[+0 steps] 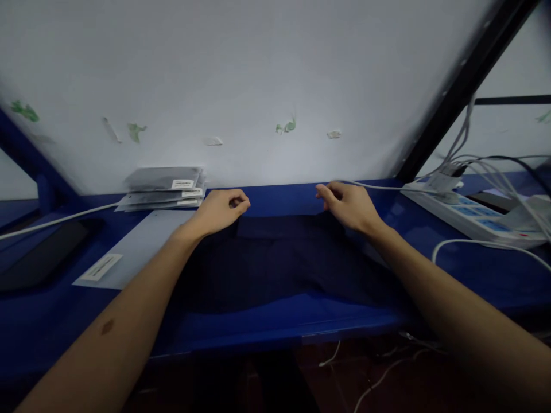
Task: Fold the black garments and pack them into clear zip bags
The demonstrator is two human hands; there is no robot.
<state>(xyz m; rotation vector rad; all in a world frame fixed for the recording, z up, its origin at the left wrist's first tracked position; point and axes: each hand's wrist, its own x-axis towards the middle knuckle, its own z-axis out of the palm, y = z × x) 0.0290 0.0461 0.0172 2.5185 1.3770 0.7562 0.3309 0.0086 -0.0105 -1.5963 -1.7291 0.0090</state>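
Blue table: its painted near edge (275, 338) runs across the lower part of the view, with reddish floor (336, 376) and loose white cable (372, 387) in shadow below.
Dark cloth: spread on the table (275, 267) between the two forearms, long axis left to right, a straight folded band along its far edge (the dim light hides most creases).
Fingers to cloth: the cloth lies on the person's side of the fingertips; its far edge runs roughly along the line from one hand to the other, and neither hand is clearly nearer.
Left hand: above the far left corner (217, 209), fingers curled, thumb close to the forefinger; whether any fabric is pinched, I cannot tell.
Right hand: above the far right corner (350, 205), likewise curled, thumb pointing inward; its grip cannot be told either.
Left side: a dark flat object (45, 255), then a pale labelled sleeve (148, 244) partly behind the left forearm.
Right side: a white power strip (465, 215) crowded with plugs and cables.
Sleeve stack: grey, labelled (161, 179), beyond the left hand, near the wall.
White wall: behind everything (258, 69), with torn green scraps (136, 132).
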